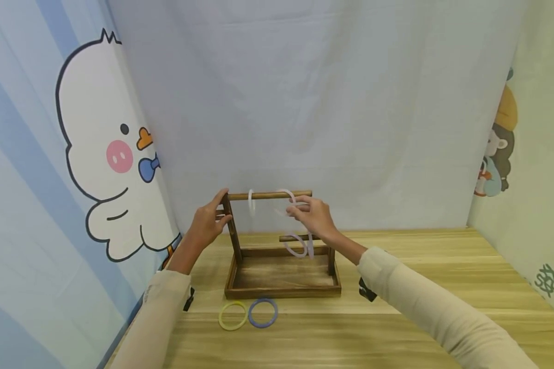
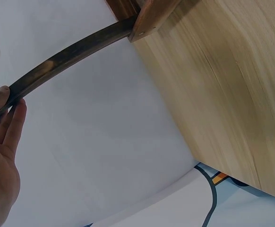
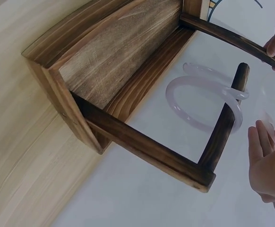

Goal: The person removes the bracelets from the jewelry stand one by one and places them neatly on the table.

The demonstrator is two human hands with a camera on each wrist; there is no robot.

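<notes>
One pale ring point(image 1: 287, 191) is pinched in your right hand point(image 1: 315, 218) at the upper bar point(image 1: 271, 196) of a wooden rack point(image 1: 283, 293); your left hand point(image 1: 206, 223) grips its left post point(image 1: 233, 234). A yellow ring point(image 1: 233, 328) and a blue ring point(image 1: 263, 326) lie on the table point(image 1: 397, 318).

Pale curtain point(image 1: 374, 113) behind wood-grain table point(image 1: 443, 256)

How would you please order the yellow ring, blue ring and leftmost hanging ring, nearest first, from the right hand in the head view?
1. Leftmost hanging ring, on the upper bar.
2. Blue ring, on the table.
3. Yellow ring, left of the blue ring.
</notes>
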